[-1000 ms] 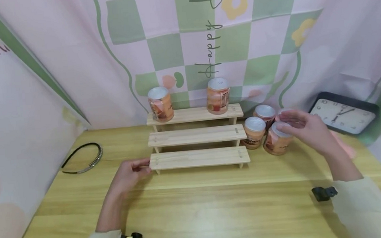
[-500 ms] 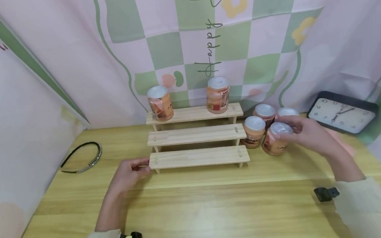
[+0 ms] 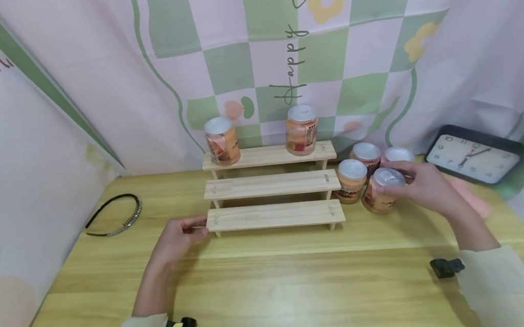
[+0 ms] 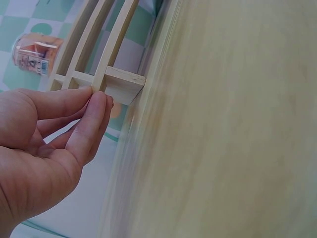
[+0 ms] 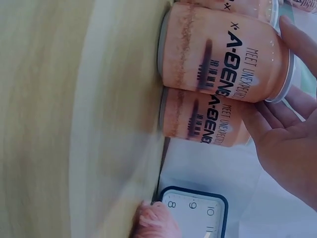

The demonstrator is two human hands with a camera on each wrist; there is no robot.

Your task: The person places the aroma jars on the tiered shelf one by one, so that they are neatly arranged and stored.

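Right hand (image 3: 423,184) curled around the lid end of an orange, silver-topped jar (image 3: 378,202), thumb on the near side, fingers behind. Nearest of a cluster of four on the right side of a wooden tabletop (image 3: 271,286); just behind and beside it, three matching ones: a left jar (image 3: 351,184) close against the right end of a three-tier wooden stand (image 3: 275,216), a back jar (image 3: 366,152) and a back-right jar (image 3: 399,153).

Left hand (image 3: 177,238) pinching the left end of the lowest tier, probably for steadiness. On the top tier, two upright jars, well apart: one at the left (image 3: 222,143), one toward the right (image 3: 302,134).

Step in hand, by the look of it: securing a grip on the front jar. Impossible to tell whether lifted at all or resting on the wood. Likely called for next: a firm hold near the lid and a straight lift, without knocking the neighbours or the stand.
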